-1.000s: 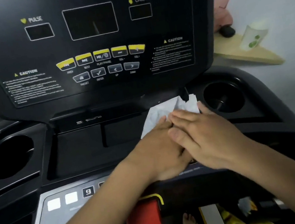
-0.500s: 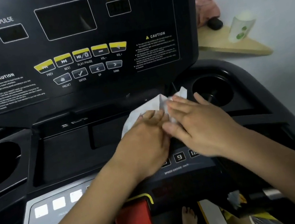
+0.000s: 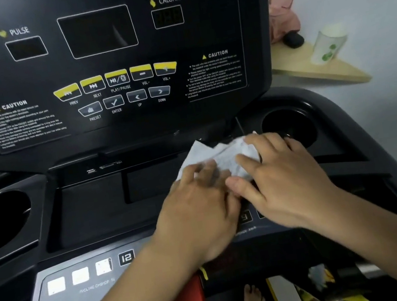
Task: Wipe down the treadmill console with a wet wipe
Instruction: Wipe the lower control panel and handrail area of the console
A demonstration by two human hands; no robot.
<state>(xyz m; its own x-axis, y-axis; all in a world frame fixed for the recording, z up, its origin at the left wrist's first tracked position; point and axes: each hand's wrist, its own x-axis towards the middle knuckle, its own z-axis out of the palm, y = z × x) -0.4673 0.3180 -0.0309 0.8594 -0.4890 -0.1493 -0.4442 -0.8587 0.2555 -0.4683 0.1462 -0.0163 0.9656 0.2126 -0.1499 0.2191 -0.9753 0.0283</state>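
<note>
Grey wall and a wooden shelf (image 3: pixel 318 70) bearing a cup (image 3: pixel 330 47) lie behind the black console (image 3: pixel 114 127). The wipe (image 3: pixel 221 154), white and crumpled, lies at the right end of the tray (image 3: pixel 91 205) below the upright panel, just left of the right cup holder (image 3: pixel 290 124). The right hand (image 3: pixel 283 178) presses it with straight, spread fingers. The left hand (image 3: pixel 199 208) lays extended, blurred fingers on its near left part. Neither hand is clenched. Step in hand, as judged: flattening the wipe or rubbing the tray with it; which one cannot be told. The next move calls for one hand to take a firm hold of the wipe and sweep it across the panel, passing lightly over the buttons (image 3: pixel 117 78) and the keypad (image 3: pixel 81 275).
</note>
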